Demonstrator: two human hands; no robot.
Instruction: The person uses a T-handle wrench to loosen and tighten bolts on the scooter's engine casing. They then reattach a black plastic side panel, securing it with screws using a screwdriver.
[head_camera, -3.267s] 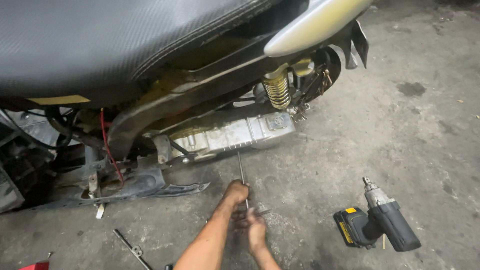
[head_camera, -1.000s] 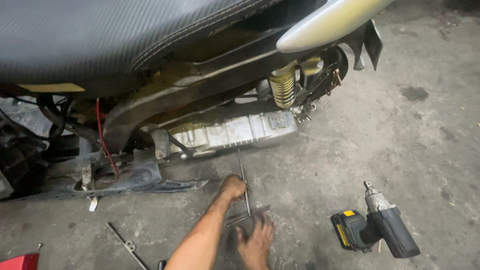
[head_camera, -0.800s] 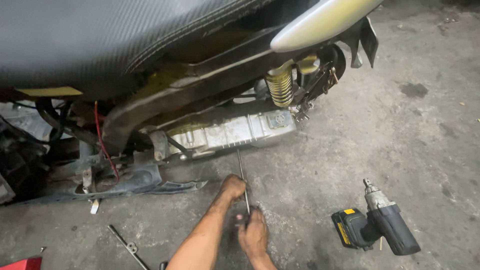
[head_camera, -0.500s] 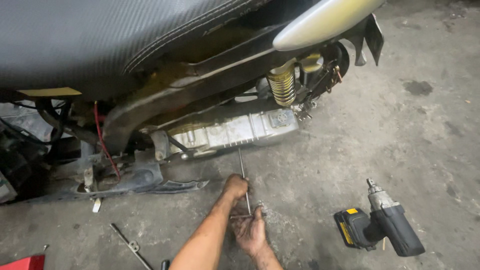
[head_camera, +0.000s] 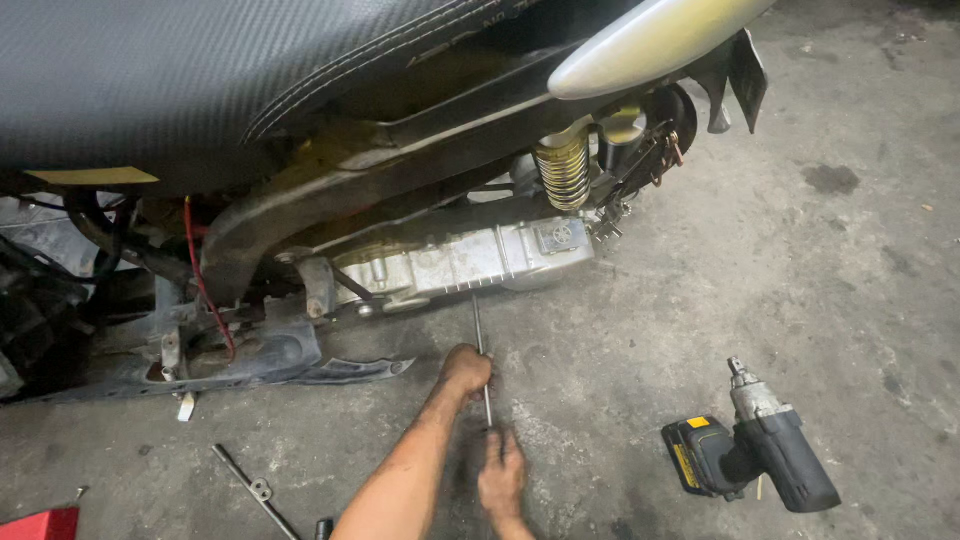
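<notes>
Rod (head_camera: 482, 352) points at the scooter's metal engine case (head_camera: 470, 262). Left hand (head_camera: 467, 370) and right hand (head_camera: 502, 478) both have fingers wrapped tight on it.

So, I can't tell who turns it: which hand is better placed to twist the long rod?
Probably the right. The right hand grips the long rod at its near end; the left hand holds mid-shaft, steadying it toward the engine case.

Head view, steeply down, near floor (head_camera: 820, 250)
</notes>
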